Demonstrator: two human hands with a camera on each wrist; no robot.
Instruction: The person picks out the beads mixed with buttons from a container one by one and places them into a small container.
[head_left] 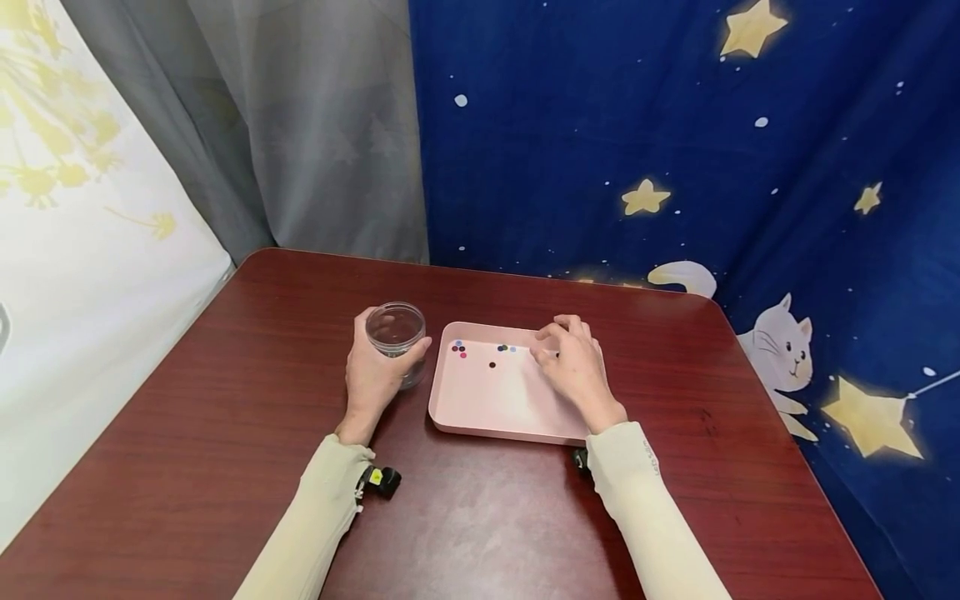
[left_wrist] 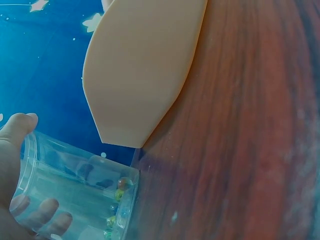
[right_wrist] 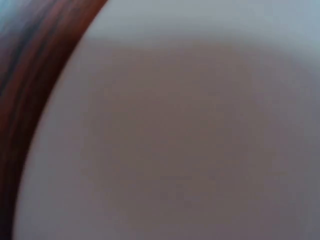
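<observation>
Beside the pink tray (head_left: 491, 402) on the counter (head_left: 465, 508): left grip (head_left: 377, 367) wrapped round a clear jar (head_left: 395, 333), mouth up. Right grip (head_left: 572, 358) over the tray's right part, fingers bent; cannot tell if anything is pinched. Risks, my guess: a careless pinch or nudge sends beads rolling; a slack left hold lets the jar tip and spill. Count: one tray, one jar. Tray beads, eight: far-left four (head_left: 455, 349), far-side three (head_left: 506, 347), one alone (head_left: 492, 365); dark spot (head_left: 557, 356) by right fingers, possibly a ninth. Jar beads (left_wrist: 120, 195): roughly five visible.
</observation>
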